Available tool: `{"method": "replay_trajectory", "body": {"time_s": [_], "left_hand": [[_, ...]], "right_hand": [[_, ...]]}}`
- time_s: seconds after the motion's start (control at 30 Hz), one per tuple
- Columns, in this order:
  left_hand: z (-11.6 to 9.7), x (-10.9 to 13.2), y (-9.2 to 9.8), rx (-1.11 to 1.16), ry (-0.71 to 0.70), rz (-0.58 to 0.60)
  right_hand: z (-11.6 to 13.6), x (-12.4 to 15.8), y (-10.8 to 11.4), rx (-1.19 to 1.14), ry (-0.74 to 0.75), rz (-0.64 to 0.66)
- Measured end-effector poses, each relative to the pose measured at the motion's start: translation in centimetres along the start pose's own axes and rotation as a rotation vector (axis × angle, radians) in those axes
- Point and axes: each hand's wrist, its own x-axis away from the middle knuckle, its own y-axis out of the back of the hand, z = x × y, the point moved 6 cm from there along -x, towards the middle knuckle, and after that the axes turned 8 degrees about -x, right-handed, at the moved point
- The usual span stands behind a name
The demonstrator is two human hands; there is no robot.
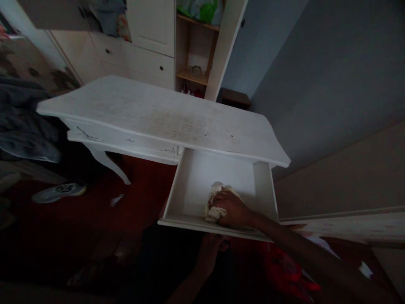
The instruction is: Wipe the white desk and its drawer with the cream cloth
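A cream cloth (215, 213) is bunched under my right hand (232, 207), whose fingers are closed on it. Hand and cloth are down inside a pulled-out white drawer (218, 164), near its front panel. Just below that panel, on the outer side, is my left hand (213, 245) with its fingers curled. The dimness hides whether it grips a handle or the panel's lower edge. The drawer belongs to a white desk (152, 105) with curved legs and dark smudges across its top.
Behind the desk stands a white cabinet (152, 25) with one door open on its shelves (193, 76). A grey wall (341, 71) borders the right. Grey clothing (25, 118) hangs at left above a shoe (60, 191) on the reddish floor. Red fabric (284, 270) lies below my right arm.
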Motion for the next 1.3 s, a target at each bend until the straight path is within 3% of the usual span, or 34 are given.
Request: {"method": "replay_trajectory", "body": {"time_s": [0.17,0.27,0.47,0.6,0.7,0.83,0.97,1.07,1.17,1.3], "left_hand": [[0.3,-0.1,0.0,-0.006,0.004,-0.003],[0.6,-0.3,0.2,-0.016,-0.002,-0.023],[1.0,-1.0,0.4,-0.044,0.014,0.020],[0.8,-0.8,0.2,-0.037,0.007,0.014],[0.5,-0.5,0.1,-0.018,-0.017,-0.011],[0.7,-0.3,0.0,-0.002,-0.033,-0.024],[1.4,-0.6,0.1,-0.005,-0.024,-0.026],[1.6,-0.6,0.1,0.003,-0.023,-0.022],[1.5,-0.5,-0.1,0.007,-0.035,-0.009],[1.3,-0.3,-0.4,0.037,-0.031,-0.009]], "right_hand": [[-4.4,5.1,1.9,0.091,-0.255,-0.054],[-6.6,6.1,2.7,0.116,-0.377,-0.155],[-9.6,3.5,5.4,0.185,-0.578,-0.492],[-10.4,1.0,7.7,0.181,-0.690,-0.622],[-9.3,-1.7,8.7,0.153,-0.704,-0.691],[-5.8,-7.2,8.3,0.145,-0.603,-0.709],[-2.4,-12.5,6.8,0.208,-0.624,-0.645],[0.0,-15.5,5.7,0.266,-0.560,-0.586],[2.0,-17.0,4.9,0.311,-0.439,-0.546],[3.4,-16.4,3.6,0.371,-0.322,-0.445]]}}
